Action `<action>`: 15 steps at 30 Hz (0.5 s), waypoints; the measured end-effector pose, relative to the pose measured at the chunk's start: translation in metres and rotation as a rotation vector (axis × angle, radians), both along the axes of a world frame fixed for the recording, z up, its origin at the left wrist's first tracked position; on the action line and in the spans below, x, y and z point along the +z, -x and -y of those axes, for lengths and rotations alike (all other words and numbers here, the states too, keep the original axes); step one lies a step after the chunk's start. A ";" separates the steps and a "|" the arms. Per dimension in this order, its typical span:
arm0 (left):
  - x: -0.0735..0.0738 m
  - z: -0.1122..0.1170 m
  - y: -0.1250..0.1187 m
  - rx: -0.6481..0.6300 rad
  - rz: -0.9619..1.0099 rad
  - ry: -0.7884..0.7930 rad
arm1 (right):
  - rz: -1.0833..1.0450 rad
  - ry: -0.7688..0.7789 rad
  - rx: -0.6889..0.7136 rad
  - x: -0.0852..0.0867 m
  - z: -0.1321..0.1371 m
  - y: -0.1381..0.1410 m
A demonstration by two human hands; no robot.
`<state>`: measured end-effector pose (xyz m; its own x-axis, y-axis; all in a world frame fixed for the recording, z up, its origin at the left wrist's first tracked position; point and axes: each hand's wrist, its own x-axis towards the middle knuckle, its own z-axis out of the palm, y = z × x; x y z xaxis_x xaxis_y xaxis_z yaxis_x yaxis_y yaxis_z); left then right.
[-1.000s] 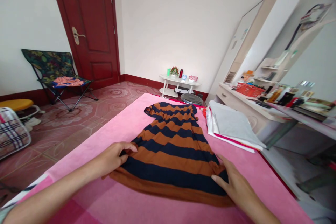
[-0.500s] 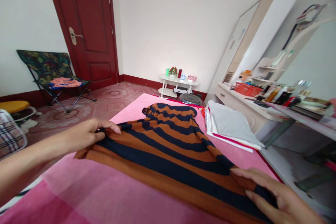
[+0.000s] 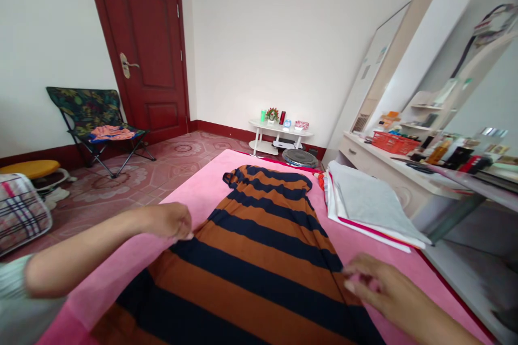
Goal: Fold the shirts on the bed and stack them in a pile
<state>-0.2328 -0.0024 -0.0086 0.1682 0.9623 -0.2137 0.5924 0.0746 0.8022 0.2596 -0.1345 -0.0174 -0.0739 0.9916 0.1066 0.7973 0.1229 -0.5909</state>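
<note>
A long garment (image 3: 259, 259) with wide brown and navy stripes lies spread over the pink bed cover (image 3: 202, 178); its far end is bunched and its near end runs out of view. My left hand (image 3: 172, 222) pinches the garment's left edge between thumb and fingertips. At the right edge is my right hand (image 3: 380, 285), fingers curled and fingertips closed on the cloth, slightly blurred.
A stack of folded clothes (image 3: 368, 199), grey on top, sits on the bed's right side. Beyond it stands a dressing table (image 3: 429, 178) with a red basket (image 3: 394, 143) and bottles. A folding chair (image 3: 91, 118) holds clothing at left.
The garment now lies flatter, its near part reaching closer to me. Both hands have shifted to grips farther up its sides, and the view has turned slightly left.
</note>
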 end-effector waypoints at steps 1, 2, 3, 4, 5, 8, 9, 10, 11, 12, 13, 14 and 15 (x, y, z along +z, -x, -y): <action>0.000 -0.017 -0.015 -0.087 -0.057 0.077 | -0.017 0.007 0.037 0.001 -0.019 0.012; -0.001 -0.033 -0.031 -0.091 -0.058 0.100 | -0.056 -0.038 0.037 -0.001 -0.037 0.024; -0.003 -0.049 -0.047 -0.039 -0.016 0.099 | -0.103 -0.084 0.040 -0.007 -0.053 0.035; -0.005 -0.064 -0.062 0.070 0.045 0.074 | -0.148 -0.125 0.033 -0.015 -0.067 0.044; -0.008 -0.078 -0.076 0.181 0.109 0.042 | -0.181 -0.167 0.021 -0.025 -0.078 0.051; -0.021 -0.115 -0.107 0.328 0.171 -0.011 | -0.217 -0.252 -0.014 -0.054 -0.096 0.060; -0.026 -0.125 -0.115 0.350 0.173 -0.021 | -0.224 -0.267 -0.023 -0.061 -0.097 0.060; -0.031 -0.134 -0.121 0.373 0.174 -0.033 | -0.236 -0.271 -0.030 -0.065 -0.098 0.058; -0.037 -0.142 -0.127 0.393 0.171 -0.049 | -0.253 -0.266 -0.033 -0.066 -0.097 0.056; -0.042 -0.149 -0.132 0.409 0.163 -0.066 | -0.274 -0.257 -0.034 -0.066 -0.097 0.054; -0.046 -0.154 -0.136 0.422 0.147 -0.087 | -0.295 -0.246 -0.037 -0.065 -0.096 0.052; -0.049 -0.159 -0.138 0.433 0.124 -0.108 | -0.310 -0.234 -0.039 -0.064 -0.095 0.051; -0.051 -0.163 -0.139 0.443 0.096 -0.132 | -0.319 -0.224 -0.038 -0.062 -0.094 0.051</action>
<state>-0.0939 0.1607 -0.0598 -0.2519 0.9637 -0.0881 0.4493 0.1971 0.8714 0.2088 -0.0402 -0.0799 0.0344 0.9424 0.3327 0.5841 0.2511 -0.7718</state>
